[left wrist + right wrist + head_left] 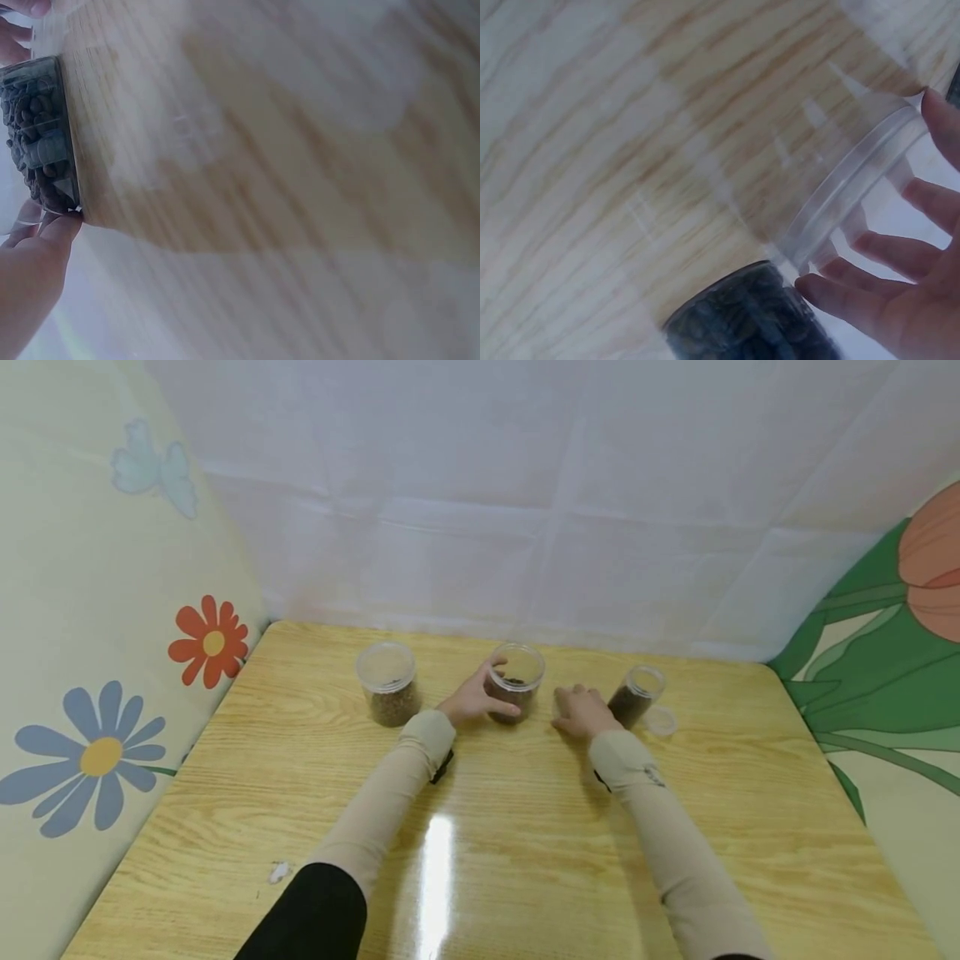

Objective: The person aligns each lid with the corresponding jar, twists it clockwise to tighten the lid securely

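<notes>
My left hand (474, 695) grips the middle clear jar (523, 700) around its side, thumb to the front and fingers behind. Dark bean-like pieces partly fill the jar; in the left wrist view the pieces (36, 124) show through its wall, with fingertips near its base. My right hand (583, 712) is low over the table between the middle jar and a narrower jar (630, 703) with dark contents. Its spread fingertips hold the rim of a clear round lid (847, 184) in the right wrist view. The hand hides this lid in the head view.
A wide clear jar (388, 689) with brownish contents stands to the left. A small clear lid (661, 721) lies beside the narrower jar. A whitish scrap (279, 872) is on the wooden table (517, 860) near the left forearm. White cloth (480, 510) hangs behind.
</notes>
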Available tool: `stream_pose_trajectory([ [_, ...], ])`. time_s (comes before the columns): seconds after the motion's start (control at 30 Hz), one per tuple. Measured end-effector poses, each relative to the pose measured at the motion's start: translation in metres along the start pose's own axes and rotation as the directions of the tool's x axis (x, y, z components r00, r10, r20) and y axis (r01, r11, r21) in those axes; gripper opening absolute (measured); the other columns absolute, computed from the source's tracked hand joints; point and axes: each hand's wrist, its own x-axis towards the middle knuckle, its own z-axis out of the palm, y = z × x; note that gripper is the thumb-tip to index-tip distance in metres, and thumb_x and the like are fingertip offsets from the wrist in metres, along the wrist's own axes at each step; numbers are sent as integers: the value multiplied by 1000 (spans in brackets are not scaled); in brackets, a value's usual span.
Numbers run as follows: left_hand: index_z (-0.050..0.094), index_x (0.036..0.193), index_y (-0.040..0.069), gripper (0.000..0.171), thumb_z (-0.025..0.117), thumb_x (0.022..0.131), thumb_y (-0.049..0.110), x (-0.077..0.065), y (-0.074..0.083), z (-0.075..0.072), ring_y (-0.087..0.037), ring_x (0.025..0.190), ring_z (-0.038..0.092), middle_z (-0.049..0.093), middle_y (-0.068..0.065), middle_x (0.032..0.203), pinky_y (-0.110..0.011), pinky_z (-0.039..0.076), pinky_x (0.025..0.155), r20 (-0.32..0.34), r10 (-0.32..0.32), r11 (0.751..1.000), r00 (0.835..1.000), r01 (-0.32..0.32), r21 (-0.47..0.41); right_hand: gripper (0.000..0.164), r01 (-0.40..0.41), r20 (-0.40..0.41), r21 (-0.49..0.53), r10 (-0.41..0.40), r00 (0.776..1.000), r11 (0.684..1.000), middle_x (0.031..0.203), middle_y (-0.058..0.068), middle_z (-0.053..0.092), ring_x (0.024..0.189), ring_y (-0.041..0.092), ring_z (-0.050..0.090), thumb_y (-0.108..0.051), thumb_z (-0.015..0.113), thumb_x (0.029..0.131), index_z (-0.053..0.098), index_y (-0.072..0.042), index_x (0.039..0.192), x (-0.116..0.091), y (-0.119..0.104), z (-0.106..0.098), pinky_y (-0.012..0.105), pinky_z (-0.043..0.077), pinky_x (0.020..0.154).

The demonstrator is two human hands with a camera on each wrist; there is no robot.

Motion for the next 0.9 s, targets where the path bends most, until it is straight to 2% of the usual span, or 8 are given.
stream_pose_trajectory([
  [0.3,19,143,11,97,80,69,17,-3,2,-1,-25,115,42,38,-16,131,-43,33,98,-16,-20,996,1000,22,83,60,-12,25,10,11,1000,1000,122,34,43,109,53,40,-25,65,84,42,2,132,2,2,-1,60,35,89],
  [0.6,23,142,12,94,80,69,22,-10,7,0,-23,106,46,42,-12,127,-43,38,92,-32,-25,983,999,30,182,59,15,5,-8,-15,1000,1000,120,33,45,106,52,42,-25,65,84,44,3,131,4,4,2,58,37,88],
  [0.9,24,141,12,92,80,69,20,-19,9,1,-22,104,48,45,-11,126,-41,37,93,-44,-21,979,999,30,204,61,43,-16,2,-43,999,999,120,34,44,108,54,39,-26,64,83,43,3,132,1,6,8,59,37,87],
])
